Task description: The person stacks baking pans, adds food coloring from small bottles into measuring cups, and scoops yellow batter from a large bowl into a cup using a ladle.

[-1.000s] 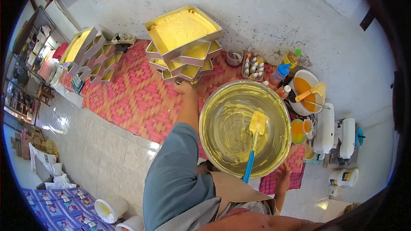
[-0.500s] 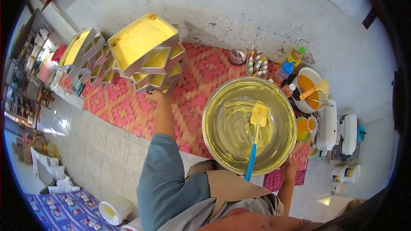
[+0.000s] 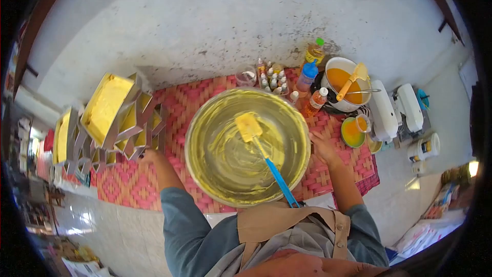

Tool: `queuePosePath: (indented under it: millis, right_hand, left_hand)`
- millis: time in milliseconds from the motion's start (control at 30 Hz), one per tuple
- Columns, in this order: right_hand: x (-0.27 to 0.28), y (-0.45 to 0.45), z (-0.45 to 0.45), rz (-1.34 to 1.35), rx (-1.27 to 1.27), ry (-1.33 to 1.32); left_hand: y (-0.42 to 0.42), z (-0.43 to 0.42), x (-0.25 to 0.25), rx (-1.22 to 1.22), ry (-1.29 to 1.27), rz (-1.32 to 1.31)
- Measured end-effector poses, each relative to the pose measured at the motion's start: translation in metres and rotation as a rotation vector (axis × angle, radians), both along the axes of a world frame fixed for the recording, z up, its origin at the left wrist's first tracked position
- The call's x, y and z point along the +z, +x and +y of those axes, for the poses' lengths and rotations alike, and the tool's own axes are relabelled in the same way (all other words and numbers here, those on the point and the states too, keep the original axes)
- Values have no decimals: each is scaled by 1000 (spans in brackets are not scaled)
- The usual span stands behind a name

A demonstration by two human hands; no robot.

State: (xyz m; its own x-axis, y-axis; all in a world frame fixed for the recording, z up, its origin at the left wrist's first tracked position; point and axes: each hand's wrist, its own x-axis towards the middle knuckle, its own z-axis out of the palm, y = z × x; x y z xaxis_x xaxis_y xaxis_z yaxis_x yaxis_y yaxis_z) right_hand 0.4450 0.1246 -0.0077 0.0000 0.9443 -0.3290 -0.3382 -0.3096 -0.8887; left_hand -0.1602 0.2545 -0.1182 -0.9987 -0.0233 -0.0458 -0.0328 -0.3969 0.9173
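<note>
Out on the far left of the mat [image 3: 171, 105], the left hand [image 3: 148, 157] is at the foot of the nearer stack, right against the lowest tins, arm reaching out sideways; the fingertips disappear behind the metal, so whether they grip or merely press, I cannot tell. The tins sit one on another at skewed angles, and the top tin [image 3: 106, 110], filled with yellow batter, looks longest from the wall side down to the near edge, its upper end leaning right. So the stack lies just beyond the left hand, up and to its left, and that hand is clearly the nearer. Further left, close by, there's the other stack [image 3: 62, 136]; whether the two touch, this angle won't show. Across to the right, the bowl [image 3: 197, 133] separates the hands, smeared yellow inside, with the spatula [image 3: 278, 177] in it, head down in the bowl and blue handle out over the near rim towards the apron. The right hand [image 3: 323, 147] is at the bowl's right rim, fingers loosely bent; contact seems likely, but a firm hold I cannot confirm. Beyond it stands the pot [image 3: 349, 106] of orange liquid.
</note>
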Motion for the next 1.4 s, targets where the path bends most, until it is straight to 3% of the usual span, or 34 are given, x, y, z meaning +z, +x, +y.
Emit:
queuePosePath:
  millis: [33,67,133,167,233,267,333,367,433,500,533,567,633,700,767,833,933,1000,1067,1133,1200,1333,1400]
  right_hand:
    - [-1,-5,12,-59,43,10]
    - [-5,-8,23,-56,21,16]
    - [-12,-10,47,-47,247,-83]
    - [-14,-12,59,-50,237,-81]
    - [-10,-16,87,-540,299,-36]
    - [-4,-22,101,-545,297,-31]
    - [7,-39,131,-1058,258,466]
    - [12,-48,148,-1132,289,622]
    - [11,-64,181,-1203,313,796]
    - [4,-76,215,-1597,471,766]
    - [9,-81,225,-1599,469,785]
    - [13,-87,234,-1585,517,727]
    - [18,-93,249,-1560,568,700]
    - [11,-93,268,-1934,884,961]
    - [-28,-95,304,-1934,894,931]
    - [-50,-92,324,-1679,771,847]
    - [-40,-91,329,-1552,691,911]
    - [9,-86,306,-1424,633,952]
    - [49,-75,277,-1301,574,975]
    - [74,-62,255,-1080,518,1169]
    - [113,-47,203,-981,534,1145]
    - [152,-24,106,-743,693,1111]
    - [154,-17,69,-663,784,1127]
  left_hand:
    - [-10,5,-7,5,-194,-22]
    - [-42,16,-40,-11,-84,-36]
    - [-97,35,-96,-37,139,-69]
    - [-104,34,-105,-88,103,-91]
    - [-126,22,-129,-430,-211,104]
    - [-135,11,-134,-612,-374,337]
    - [-92,-25,-91,-619,-176,-100]
    - [-50,-50,-41,-571,-69,-314]
    - [-19,-109,-37,-568,-8,-85]
    - [68,-160,34,-481,-42,-264]
    - [60,-191,-11,-509,50,-86]
    - [70,-218,-20,-416,-56,-55]
    - [115,-260,-7,-262,-161,-77]
    - [146,-295,22,-181,-144,-125]
    - [166,-322,36,-24,-266,-90]
    - [171,-340,52,24,-278,19]
    - [197,-351,101,86,-353,209]
    - [216,-344,125,120,-397,296]
    - [235,-338,135,-14,-303,441]
    - [268,-314,149,-157,-209,473]
    - [306,-285,163,-488,-123,419]
    - [387,-229,178,-1165,80,125]
    - [419,-216,188,-1337,296,-145]
